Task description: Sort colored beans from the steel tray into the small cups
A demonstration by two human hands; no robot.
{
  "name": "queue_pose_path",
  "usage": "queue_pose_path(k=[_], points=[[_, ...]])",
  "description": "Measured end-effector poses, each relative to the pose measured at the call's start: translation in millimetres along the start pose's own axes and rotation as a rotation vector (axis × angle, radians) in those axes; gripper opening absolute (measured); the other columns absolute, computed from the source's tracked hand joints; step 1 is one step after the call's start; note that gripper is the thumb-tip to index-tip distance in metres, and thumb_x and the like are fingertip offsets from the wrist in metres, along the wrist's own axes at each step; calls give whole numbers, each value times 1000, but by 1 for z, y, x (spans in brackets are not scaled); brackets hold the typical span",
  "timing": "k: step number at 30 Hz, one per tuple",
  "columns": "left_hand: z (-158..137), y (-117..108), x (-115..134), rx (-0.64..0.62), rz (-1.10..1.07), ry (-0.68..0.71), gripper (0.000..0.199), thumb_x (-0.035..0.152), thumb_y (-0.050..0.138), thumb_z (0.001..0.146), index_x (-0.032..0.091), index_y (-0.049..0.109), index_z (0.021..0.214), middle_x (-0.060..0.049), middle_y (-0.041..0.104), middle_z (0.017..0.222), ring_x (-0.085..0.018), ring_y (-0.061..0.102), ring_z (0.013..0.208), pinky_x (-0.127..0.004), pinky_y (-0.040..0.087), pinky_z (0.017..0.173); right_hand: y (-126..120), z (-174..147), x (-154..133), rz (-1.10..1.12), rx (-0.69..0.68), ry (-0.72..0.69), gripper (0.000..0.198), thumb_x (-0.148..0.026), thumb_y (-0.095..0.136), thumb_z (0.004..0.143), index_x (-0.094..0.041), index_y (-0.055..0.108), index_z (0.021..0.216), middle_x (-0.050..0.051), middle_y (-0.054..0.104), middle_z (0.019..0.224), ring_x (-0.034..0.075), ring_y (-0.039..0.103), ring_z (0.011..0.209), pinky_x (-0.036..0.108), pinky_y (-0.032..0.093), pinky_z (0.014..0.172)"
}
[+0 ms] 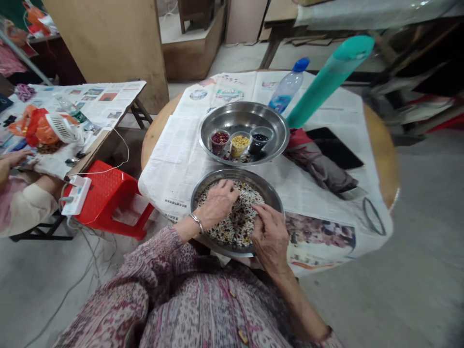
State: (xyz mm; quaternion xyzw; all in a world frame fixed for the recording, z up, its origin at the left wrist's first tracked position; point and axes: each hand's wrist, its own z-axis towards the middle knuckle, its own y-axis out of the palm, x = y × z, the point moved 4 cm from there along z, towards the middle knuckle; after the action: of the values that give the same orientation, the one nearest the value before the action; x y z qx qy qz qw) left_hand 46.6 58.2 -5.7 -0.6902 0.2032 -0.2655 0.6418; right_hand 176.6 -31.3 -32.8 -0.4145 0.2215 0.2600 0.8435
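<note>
A steel bowl (274,190) in front of me holds a spread of mixed grains (237,224), mostly white with dark, red and yellow bits among them. Over the left part of the grains is my left hand (217,203), with a bracelet at the wrist and its fingers curled together. At the bowl's right side my right hand (270,234) has thumb and forefinger drawn together over the grains. Whatever either hand pinches is too small to make out. Behind stands a larger steel basin (250,112) with clear cups of red grains (219,139), yellow grains (239,143) and black grains (259,140).
Newspaper (170,159) covers the round table. A water bottle (288,87), a tall green tube (329,79), a folded umbrella-like bundle (319,164) and a dark tablet (335,147) lie beyond the basin. Left are a red stool (105,193) with a power strip (77,195), and another person's arm (14,158).
</note>
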Motion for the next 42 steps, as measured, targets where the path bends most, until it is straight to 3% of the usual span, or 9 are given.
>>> queue_pose_path(k=[1,3,5,9,14,20,27,35,42], points=[[-2,-3,-7,18,4,-75,18,22,47,99,17,59,112,-11,54,123,-26,49,115,-38,50,92,0,0,0,4,6,-3,31,-15,44,95,-20,68,115,11,68,111,23,62,106,43,53,93],[-10,-5,-17,35,-21,-171,36,39,60,94,19,56,123,-12,49,130,-30,47,118,-42,50,94,0,1,-1,9,-2,-2,31,-15,45,95,-21,68,116,11,68,112,23,62,106,43,53,93],[-20,-4,-18,9,-67,-172,51,47,68,88,21,52,129,-12,46,133,-31,46,120,-44,50,96,0,1,-2,6,-16,-6,32,-14,45,94,-21,68,116,11,68,112,23,62,106,42,53,93],[-32,5,0,-107,-187,-30,19,21,54,97,21,57,115,-7,53,119,-21,52,107,-34,51,92,0,1,-3,-22,-33,-24,32,-13,46,94,-19,67,118,12,69,110,24,62,105,42,54,92],[-30,7,21,-153,-260,125,24,4,41,94,17,58,105,-5,58,107,-18,55,99,-30,51,91,0,-1,-1,-32,-6,-41,30,-13,47,94,-18,67,116,12,69,110,23,63,104,41,54,92],[-43,-8,11,38,-219,39,23,12,43,98,20,56,114,-6,57,120,-22,52,108,-35,51,92,1,-3,0,-56,-13,-75,27,-14,48,95,-15,67,115,13,70,108,23,64,103,39,53,92],[-79,6,-2,166,-181,-85,14,23,45,100,17,55,94,-4,60,94,-19,55,92,-32,50,84,-1,-1,-4,-66,-37,-189,21,-21,53,95,-12,68,107,13,71,98,24,64,93,38,51,88],[-79,16,2,168,-131,-121,11,27,50,96,18,52,91,-3,62,90,-19,58,85,-32,45,76,-2,5,-12,-150,-65,-314,31,-31,48,99,-10,69,93,11,70,81,22,63,72,33,49,72],[-79,21,5,170,-169,-144,16,29,50,95,16,54,88,-5,63,86,-19,60,85,-33,45,79,-4,4,-11,-163,-63,-324,31,-31,49,98,-9,69,93,12,71,81,22,64,71,33,49,71]])
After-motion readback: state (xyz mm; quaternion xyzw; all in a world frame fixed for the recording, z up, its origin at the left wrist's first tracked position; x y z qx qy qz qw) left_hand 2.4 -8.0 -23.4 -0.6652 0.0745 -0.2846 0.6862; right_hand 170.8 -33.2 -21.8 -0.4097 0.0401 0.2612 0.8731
